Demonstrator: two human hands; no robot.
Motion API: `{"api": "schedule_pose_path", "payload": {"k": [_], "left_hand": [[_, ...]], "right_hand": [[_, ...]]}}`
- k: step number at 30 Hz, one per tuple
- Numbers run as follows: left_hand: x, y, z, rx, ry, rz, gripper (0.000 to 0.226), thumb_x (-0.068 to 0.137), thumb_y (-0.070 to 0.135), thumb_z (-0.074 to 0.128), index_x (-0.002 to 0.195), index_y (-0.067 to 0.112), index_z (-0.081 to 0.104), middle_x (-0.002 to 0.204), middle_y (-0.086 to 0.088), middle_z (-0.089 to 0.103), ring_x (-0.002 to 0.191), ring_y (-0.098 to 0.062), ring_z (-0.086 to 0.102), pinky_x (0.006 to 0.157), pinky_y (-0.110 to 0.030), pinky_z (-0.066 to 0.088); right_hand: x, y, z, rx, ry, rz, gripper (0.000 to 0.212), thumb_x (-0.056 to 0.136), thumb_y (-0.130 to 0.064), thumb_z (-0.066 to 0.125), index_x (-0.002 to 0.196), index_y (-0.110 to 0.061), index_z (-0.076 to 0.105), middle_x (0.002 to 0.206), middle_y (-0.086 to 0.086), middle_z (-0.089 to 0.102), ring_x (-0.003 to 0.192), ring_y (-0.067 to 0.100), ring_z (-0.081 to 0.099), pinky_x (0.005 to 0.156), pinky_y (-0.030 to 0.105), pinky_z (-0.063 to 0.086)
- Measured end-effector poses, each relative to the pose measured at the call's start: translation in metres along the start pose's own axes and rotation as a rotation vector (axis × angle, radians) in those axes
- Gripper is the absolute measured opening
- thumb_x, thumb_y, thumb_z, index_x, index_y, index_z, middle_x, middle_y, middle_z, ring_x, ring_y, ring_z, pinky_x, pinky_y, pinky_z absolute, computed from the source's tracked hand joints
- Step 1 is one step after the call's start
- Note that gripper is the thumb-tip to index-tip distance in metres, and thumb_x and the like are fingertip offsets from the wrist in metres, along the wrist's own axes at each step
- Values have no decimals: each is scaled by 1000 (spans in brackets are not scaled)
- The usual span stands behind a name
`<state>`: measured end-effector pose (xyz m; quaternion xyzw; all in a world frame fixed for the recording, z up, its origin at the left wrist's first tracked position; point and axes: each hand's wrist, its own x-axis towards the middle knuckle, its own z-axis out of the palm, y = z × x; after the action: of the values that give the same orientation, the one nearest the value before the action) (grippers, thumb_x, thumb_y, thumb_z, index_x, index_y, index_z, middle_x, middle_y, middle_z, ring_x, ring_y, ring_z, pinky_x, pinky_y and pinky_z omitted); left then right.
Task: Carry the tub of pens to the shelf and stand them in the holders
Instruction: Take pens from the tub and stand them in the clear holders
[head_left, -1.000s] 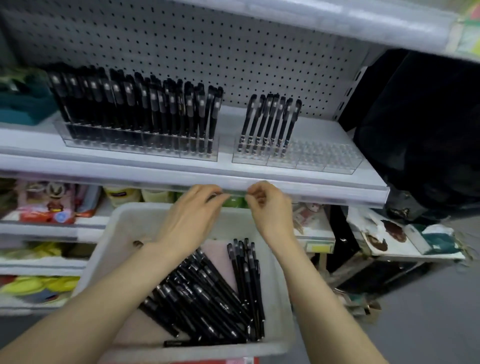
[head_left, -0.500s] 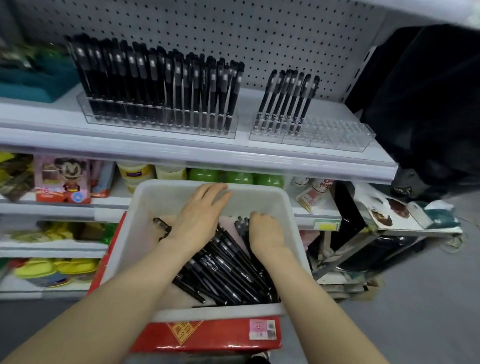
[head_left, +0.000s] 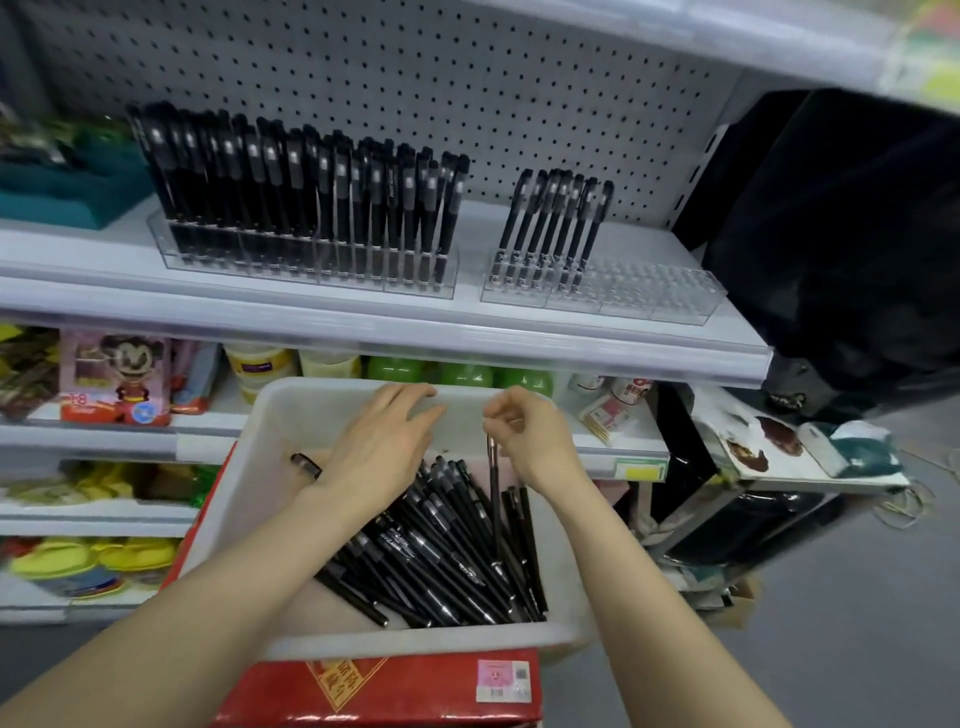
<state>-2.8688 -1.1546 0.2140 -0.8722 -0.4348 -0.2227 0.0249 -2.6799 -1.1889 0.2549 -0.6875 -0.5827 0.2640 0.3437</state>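
head: right hand (head_left: 537, 441) fingers (head_left: 500, 415) pinch pen (head_left: 493, 499) top, axis vertical; left hand (head_left: 379, 447) fingers (head_left: 410, 399) straight.

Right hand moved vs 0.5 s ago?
Yes. The right hand has risen from the pen pile toward the tub's far rim, pinching one pen.

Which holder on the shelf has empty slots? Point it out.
The right-hand holder: pens fill only its left end. The left-hand holder is packed full.

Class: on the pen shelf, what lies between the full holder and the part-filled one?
Nothing. The head view shows only a narrow strip of bare shelf between the full holder and the part-filled holder.
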Motion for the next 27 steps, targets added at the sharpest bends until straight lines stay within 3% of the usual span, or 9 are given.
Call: {"api": "schedule_pose_path", "payload": {"k": [5, 8, 10, 13, 15, 19, 22, 27], "left_hand": [[19, 8, -8, -71, 78, 6, 30, 96, 28, 55, 120, 15, 68, 119, -5, 63, 113, -25, 53, 97, -39, 45], [38, 25, -17, -126, 73, -5, 43, 99, 45, 39, 116, 18, 68, 111, 0, 66, 106, -19, 56, 93, -35, 45], [52, 36, -20, -128, 59, 8, 46, 97, 50, 39, 112, 18, 69, 105, 1, 67, 100, -19, 58, 88, -35, 47], [69, 46, -18, -159, 67, -7, 24, 95, 34, 58, 101, 15, 71, 96, -1, 67, 92, -22, 60, 81, -33, 46], [78, 51, -18, -183, 86, -37, 16, 95, 24, 59, 96, 14, 71, 93, -1, 67, 89, -23, 59, 77, -30, 42], [85, 57, -15, -212, 77, -68, 25, 99, 34, 49, 105, 19, 69, 98, 3, 64, 93, -17, 56, 82, -31, 44], [85, 59, -11, -182, 13, -62, 27, 97, 39, 50, 98, 19, 67, 94, 3, 61, 90, -18, 54, 78, -31, 43], [85, 57, -11, -174, 25, -89, 19, 94, 32, 58, 89, 16, 66, 85, 3, 58, 83, -19, 53, 69, -28, 37]], "right_hand": [[19, -22, -35, 177, 150, -189, 21, 89, 0, 63, 84, -21, 62, 78, -7, 64, 74, 11, 61, 74, 31, 57], [29, -30, -52, 257, 249, -245, 21, 89, -1, 63, 84, -21, 62, 78, -10, 64, 72, 6, 59, 71, 19, 50], [35, -35, -61, 336, 290, -281, 22, 90, -1, 62, 84, -22, 62, 78, -10, 64, 72, 7, 60, 71, 20, 50], [41, -38, -68, 419, 294, -322, 23, 90, -3, 64, 87, -25, 62, 80, -11, 65, 75, 9, 62, 75, 28, 55], [43, -36, -68, 439, 259, -324, 21, 89, -3, 65, 93, -23, 64, 82, -11, 66, 77, 9, 63, 76, 29, 56], [45, -28, -70, 423, 275, -363, 21, 89, 2, 61, 89, -18, 64, 80, -11, 65, 74, 9, 61, 74, 29, 54], [50, -34, -74, 458, 264, -381, 25, 90, 2, 60, 88, -22, 62, 82, -8, 65, 75, 11, 62, 75, 31, 56], [56, -32, -74, 477, 162, -348, 21, 88, -7, 69, 104, -20, 65, 91, -8, 66, 83, 9, 64, 79, 29, 57]]}}
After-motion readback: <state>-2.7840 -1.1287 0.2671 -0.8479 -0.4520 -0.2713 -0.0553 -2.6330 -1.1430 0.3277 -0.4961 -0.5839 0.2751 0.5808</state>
